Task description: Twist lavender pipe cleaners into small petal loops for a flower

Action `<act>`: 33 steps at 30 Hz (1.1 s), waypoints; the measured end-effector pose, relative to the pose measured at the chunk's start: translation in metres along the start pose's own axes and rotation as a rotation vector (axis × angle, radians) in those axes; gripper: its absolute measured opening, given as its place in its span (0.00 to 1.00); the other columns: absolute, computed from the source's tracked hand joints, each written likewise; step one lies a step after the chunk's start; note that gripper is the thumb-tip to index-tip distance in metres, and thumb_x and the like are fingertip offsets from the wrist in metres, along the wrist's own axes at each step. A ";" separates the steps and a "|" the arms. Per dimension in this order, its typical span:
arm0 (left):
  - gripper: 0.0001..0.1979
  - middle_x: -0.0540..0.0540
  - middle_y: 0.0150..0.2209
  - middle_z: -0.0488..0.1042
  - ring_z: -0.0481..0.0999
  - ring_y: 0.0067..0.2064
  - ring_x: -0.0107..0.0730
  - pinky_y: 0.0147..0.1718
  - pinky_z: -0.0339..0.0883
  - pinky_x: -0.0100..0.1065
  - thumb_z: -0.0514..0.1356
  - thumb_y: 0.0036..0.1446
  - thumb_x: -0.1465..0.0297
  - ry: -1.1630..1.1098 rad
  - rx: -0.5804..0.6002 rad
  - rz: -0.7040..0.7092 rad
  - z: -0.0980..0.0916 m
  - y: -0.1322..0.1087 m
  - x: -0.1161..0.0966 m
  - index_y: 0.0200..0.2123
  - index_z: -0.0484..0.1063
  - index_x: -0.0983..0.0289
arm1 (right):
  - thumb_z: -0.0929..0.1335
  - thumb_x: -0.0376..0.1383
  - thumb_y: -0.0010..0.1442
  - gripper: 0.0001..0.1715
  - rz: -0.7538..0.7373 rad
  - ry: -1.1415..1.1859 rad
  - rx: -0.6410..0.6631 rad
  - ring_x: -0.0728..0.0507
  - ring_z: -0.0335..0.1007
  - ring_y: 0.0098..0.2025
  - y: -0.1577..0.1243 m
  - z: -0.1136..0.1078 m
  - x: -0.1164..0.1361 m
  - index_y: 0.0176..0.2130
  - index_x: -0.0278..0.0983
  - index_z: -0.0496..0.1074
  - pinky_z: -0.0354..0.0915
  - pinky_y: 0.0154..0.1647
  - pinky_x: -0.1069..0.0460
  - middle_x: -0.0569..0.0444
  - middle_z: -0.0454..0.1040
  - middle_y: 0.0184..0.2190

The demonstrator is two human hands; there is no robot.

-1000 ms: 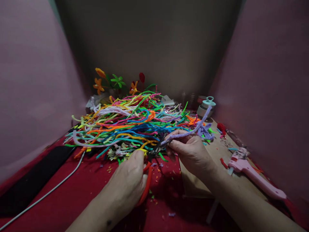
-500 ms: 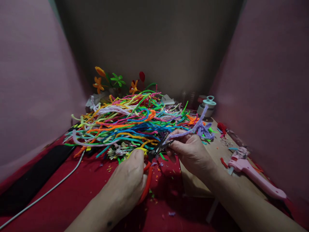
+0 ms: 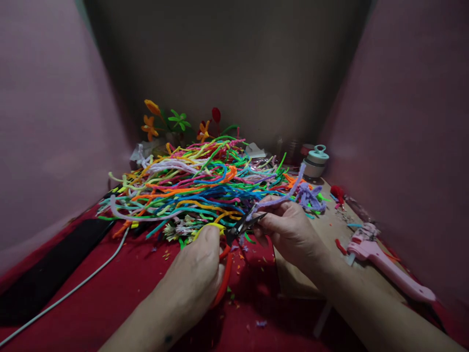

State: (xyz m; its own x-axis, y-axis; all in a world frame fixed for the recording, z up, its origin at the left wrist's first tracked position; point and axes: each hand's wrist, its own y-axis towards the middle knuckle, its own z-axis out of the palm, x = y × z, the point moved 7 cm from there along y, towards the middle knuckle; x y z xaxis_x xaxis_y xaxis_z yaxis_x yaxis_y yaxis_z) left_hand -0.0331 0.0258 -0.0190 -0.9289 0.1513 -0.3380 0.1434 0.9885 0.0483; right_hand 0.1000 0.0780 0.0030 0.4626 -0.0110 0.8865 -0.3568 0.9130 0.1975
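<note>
My left hand [image 3: 201,269] is closed around the orange-red handles of a pair of scissors [image 3: 224,274]. Their dark blades point to the right and stand apart at the end of a purple pipe cleaner [image 3: 280,199]. That pipe cleaner is pinched in the fingers of my right hand [image 3: 289,227], its free end curving up and to the right. A purple shape of bent pipe cleaners [image 3: 310,196] lies just beyond my right hand. Behind both hands spreads a big heap of many-coloured pipe cleaners [image 3: 198,188].
A pink glue gun [image 3: 388,264] lies at the right on a tan board [image 3: 293,278]. Pipe-cleaner flowers [image 3: 179,120] stand at the back left, a lidded jar [image 3: 315,164] at the back right. A white cable [image 3: 84,283] crosses the red cloth [image 3: 146,293], where fuzzy scraps are scattered.
The purple pipe cleaner's free end has swung slightly left and down in my right hand. The scissors and my left hand have hardly moved.
</note>
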 end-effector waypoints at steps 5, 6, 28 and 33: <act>0.07 0.54 0.32 0.66 0.69 0.33 0.34 0.31 0.60 0.33 0.47 0.50 0.77 -0.031 0.004 -0.003 -0.002 0.000 -0.003 0.33 0.58 0.61 | 0.70 0.30 0.44 0.02 0.019 -0.004 -0.010 0.53 0.61 0.17 0.001 0.000 -0.002 0.24 0.32 0.71 0.58 0.14 0.58 0.58 0.67 0.16; 0.08 0.54 0.32 0.66 0.69 0.33 0.34 0.32 0.61 0.33 0.47 0.50 0.77 -0.034 0.007 -0.008 -0.002 0.000 -0.004 0.33 0.58 0.61 | 0.69 0.30 0.44 0.02 0.015 -0.005 -0.005 0.53 0.61 0.17 0.001 0.000 -0.002 0.24 0.32 0.71 0.58 0.15 0.58 0.58 0.67 0.16; 0.05 0.54 0.31 0.65 0.68 0.29 0.32 0.28 0.59 0.32 0.46 0.53 0.75 0.003 0.013 -0.027 -0.009 -0.003 -0.003 0.32 0.58 0.62 | 0.70 0.33 0.49 0.06 0.105 0.178 -0.007 0.51 0.67 0.19 0.001 -0.002 -0.015 0.31 0.36 0.69 0.64 0.16 0.56 0.58 0.72 0.24; 0.04 0.54 0.30 0.65 0.68 0.28 0.33 0.28 0.59 0.32 0.45 0.54 0.74 0.049 0.020 -0.051 -0.008 -0.003 -0.001 0.31 0.56 0.61 | 0.69 0.33 0.50 0.04 0.098 0.220 -0.002 0.50 0.68 0.21 0.001 -0.001 -0.016 0.29 0.35 0.69 0.66 0.19 0.55 0.57 0.71 0.24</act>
State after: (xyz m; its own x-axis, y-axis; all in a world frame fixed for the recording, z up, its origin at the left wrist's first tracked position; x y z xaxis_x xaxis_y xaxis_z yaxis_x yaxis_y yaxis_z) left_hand -0.0352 0.0232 -0.0108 -0.9507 0.1015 -0.2931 0.1021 0.9947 0.0132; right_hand 0.0929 0.0794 -0.0114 0.5918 0.1664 0.7887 -0.4074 0.9061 0.1145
